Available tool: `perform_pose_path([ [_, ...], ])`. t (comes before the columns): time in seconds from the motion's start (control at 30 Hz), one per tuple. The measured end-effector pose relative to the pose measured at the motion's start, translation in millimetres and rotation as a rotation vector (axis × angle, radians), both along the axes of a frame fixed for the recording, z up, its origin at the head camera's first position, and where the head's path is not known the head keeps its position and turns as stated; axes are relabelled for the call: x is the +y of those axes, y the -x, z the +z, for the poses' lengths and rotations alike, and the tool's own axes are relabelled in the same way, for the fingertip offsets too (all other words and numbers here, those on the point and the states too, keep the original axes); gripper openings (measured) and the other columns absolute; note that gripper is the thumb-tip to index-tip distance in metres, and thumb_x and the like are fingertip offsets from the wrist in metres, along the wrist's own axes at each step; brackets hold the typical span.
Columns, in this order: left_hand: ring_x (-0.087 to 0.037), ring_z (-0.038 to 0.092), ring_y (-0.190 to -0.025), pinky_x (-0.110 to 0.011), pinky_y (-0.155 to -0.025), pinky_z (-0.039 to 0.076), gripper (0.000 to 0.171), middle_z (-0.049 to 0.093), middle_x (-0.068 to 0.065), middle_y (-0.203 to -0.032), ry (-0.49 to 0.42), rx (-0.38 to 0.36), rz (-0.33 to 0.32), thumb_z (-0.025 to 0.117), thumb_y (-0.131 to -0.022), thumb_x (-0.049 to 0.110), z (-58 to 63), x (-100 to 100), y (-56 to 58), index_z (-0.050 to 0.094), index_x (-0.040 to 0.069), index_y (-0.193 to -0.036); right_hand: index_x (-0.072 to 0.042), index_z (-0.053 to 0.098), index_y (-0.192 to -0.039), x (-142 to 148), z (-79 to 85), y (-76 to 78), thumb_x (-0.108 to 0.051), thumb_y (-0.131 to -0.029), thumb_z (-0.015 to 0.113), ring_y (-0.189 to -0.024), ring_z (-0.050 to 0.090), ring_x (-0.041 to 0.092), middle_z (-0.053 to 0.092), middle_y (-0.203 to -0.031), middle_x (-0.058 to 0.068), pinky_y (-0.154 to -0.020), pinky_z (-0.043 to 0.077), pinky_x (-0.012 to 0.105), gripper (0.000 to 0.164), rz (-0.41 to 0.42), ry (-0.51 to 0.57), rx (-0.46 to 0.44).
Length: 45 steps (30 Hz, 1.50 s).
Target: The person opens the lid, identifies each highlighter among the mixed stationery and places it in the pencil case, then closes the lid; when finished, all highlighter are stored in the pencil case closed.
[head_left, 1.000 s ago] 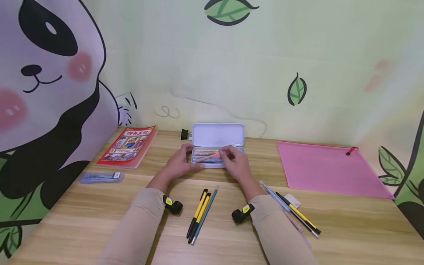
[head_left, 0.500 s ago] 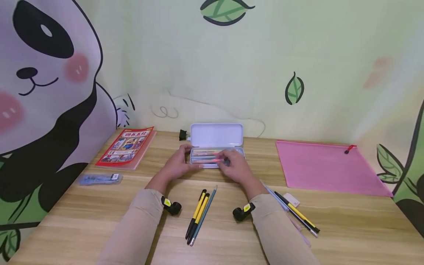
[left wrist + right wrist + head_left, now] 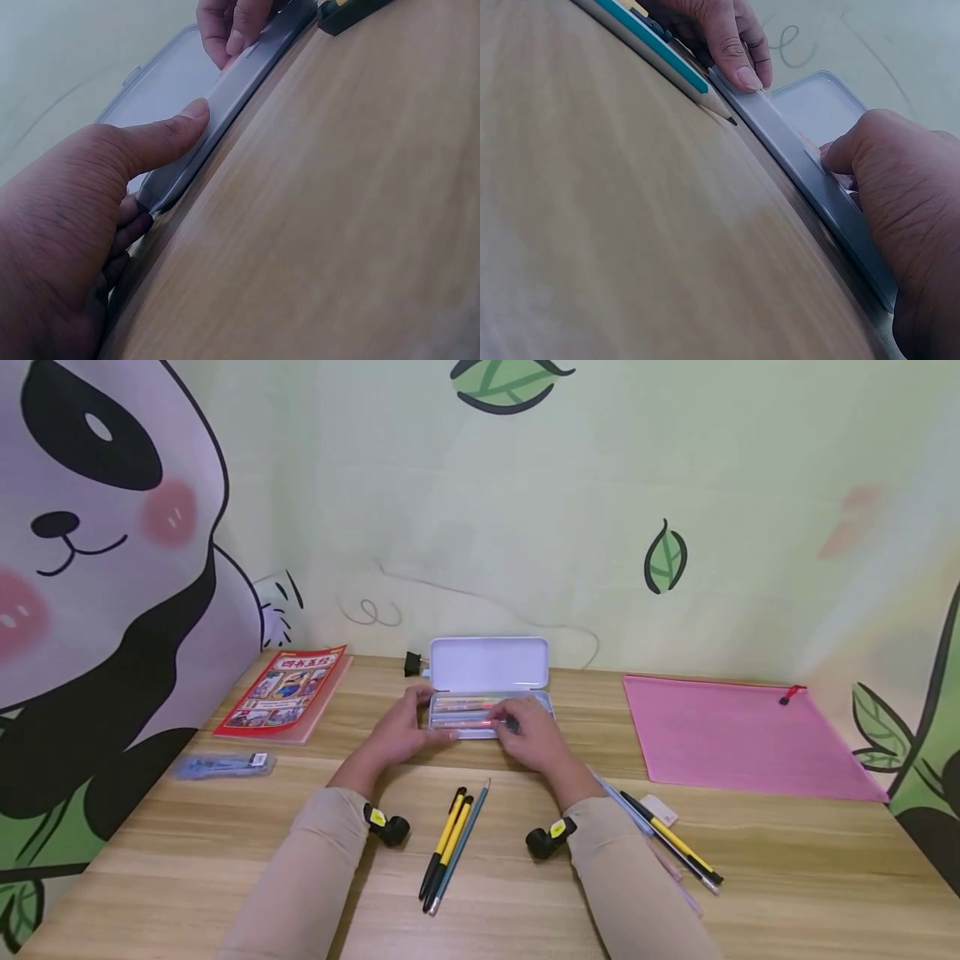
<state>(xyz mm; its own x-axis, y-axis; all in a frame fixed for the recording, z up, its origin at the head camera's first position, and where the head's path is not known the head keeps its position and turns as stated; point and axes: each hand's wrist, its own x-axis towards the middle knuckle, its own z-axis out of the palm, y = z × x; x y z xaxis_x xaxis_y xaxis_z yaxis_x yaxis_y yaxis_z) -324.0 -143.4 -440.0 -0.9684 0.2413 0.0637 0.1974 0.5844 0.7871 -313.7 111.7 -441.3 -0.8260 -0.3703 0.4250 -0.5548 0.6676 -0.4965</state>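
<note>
A pale pencil case (image 3: 489, 664) stands at the back of the table, its lid raised, with several pens or pencils lying in it. My left hand (image 3: 396, 732) grips its left end, thumb along the front wall and fingers at the side. At the right half of the case, my right hand (image 3: 531, 735) pinches a slim pinkish-orange pen or pencil (image 3: 461, 724) that lies lengthwise along the front of the tray. In the right wrist view, the right thumb and fingertips reach behind the case's front wall (image 3: 802, 171), which hides most of what they hold.
Two yellow-black pens (image 3: 448, 847) and a teal pencil (image 3: 462, 847) lie between my forearms. More pens (image 3: 675, 843) and a white eraser (image 3: 661, 810) lie by the right forearm. A pink zip pouch (image 3: 750, 735) is at right; a red booklet (image 3: 281, 693) and clear blue pack (image 3: 225, 765) at left.
My right hand has lowered the pinkish-orange pen or pencil from a slant over the case to flat along the front of the tray. The left hand stays on the case.
</note>
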Motion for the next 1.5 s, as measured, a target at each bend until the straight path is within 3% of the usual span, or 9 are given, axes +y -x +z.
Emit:
perform_pose_path([
  [0.27,-0.03,0.042,-0.136,-0.052,-0.117,0.029,0.098,0.045,-0.009,-0.147,0.008,0.0,-0.003,0.086,-0.075,0.05,1.2,2,0.5,0.034,0.015,-0.149,-0.008,0.073,-0.1,2,-0.7,0.8,-0.002,-0.093,0.059,-0.104,0.06,0.026,0.072,-0.103,0.006,-0.096,0.047,0.041,0.017,0.004,0.039,0.045],
  [1.2,-0.03,0.041,-0.135,-0.054,-0.117,0.027,0.102,0.042,-0.009,-0.149,0.017,-0.014,0.005,0.084,-0.074,0.056,-1.0,-5,-1.6,0.031,0.016,-0.152,-0.007,0.072,-0.099,-5,1.6,-4.2,0.002,-0.091,0.058,-0.101,0.061,0.025,0.071,-0.099,0.006,-0.093,0.049,0.041,0.019,0.005,0.142,0.046],
  [1.3,-0.029,0.042,-0.135,-0.053,-0.117,0.028,0.102,0.044,-0.008,-0.147,0.017,-0.005,0.004,0.084,-0.074,0.056,-2.8,-3,-0.6,0.032,0.015,-0.15,-0.006,0.072,-0.1,-5,2.2,-7.1,0.002,-0.09,0.057,-0.1,0.061,0.025,0.07,-0.1,0.007,-0.091,0.05,0.041,0.019,-0.023,0.202,0.023],
  [1.5,-0.028,0.042,-0.135,-0.052,-0.117,0.028,0.1,0.046,-0.007,-0.145,0.009,0.008,0.005,0.086,-0.073,0.054,-3.4,1,2.1,0.034,0.016,-0.149,-0.008,0.072,-0.097,-10,7.7,-23.8,0.004,-0.087,0.054,-0.089,0.06,0.019,0.07,-0.097,0.004,-0.078,0.053,0.035,0.024,-0.089,0.438,-0.007],
])
